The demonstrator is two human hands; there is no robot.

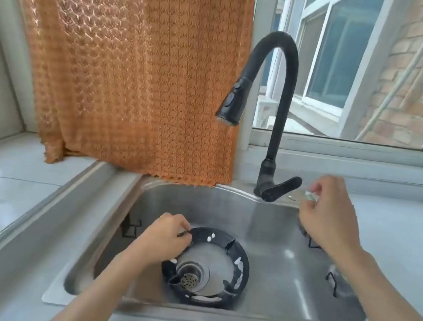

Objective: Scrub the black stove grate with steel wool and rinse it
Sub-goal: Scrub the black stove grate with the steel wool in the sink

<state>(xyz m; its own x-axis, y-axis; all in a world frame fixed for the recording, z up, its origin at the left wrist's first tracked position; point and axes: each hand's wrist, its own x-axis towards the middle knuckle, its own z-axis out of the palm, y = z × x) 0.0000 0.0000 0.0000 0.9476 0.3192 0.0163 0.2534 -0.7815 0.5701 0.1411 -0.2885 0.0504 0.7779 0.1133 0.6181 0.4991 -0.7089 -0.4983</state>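
Observation:
The round black stove grate [241,266] lies flat on the sink floor around the drain, with white foam blobs on its ring. My left hand [163,239] reaches into the sink and its fingers curl round a prong on the grate's upper left rim. Up at the sink's back right corner, my right hand [330,216] is blurred. Its fingertips pinch a small silvery wad that looks like the steel wool [311,196], just right of the faucet handle [282,189].
The black gooseneck faucet [281,94] stands behind the steel sink [287,250], its spray head [229,109] hanging over the basin with no water running. A drain strainer [188,280] shows inside the grate. An orange curtain [136,72] hangs back left. White counter [4,189] flanks the sink.

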